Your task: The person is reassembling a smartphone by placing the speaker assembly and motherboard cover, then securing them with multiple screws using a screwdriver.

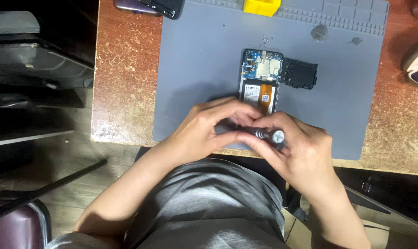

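Observation:
An opened phone lies face down on a grey work mat, its circuit board and battery bare. A black inner cover plate rests just right of it. My left hand and my right hand meet over the phone's lower end. Both close around a small screwdriver with a silver cap, which points toward the phone. The lower part of the phone is hidden behind my fingers.
Tiny screws lie on the mat above the phone. A yellow block sits at the mat's top edge, a grey lump to its right, another phone at top left. The worn wooden table ends near my lap.

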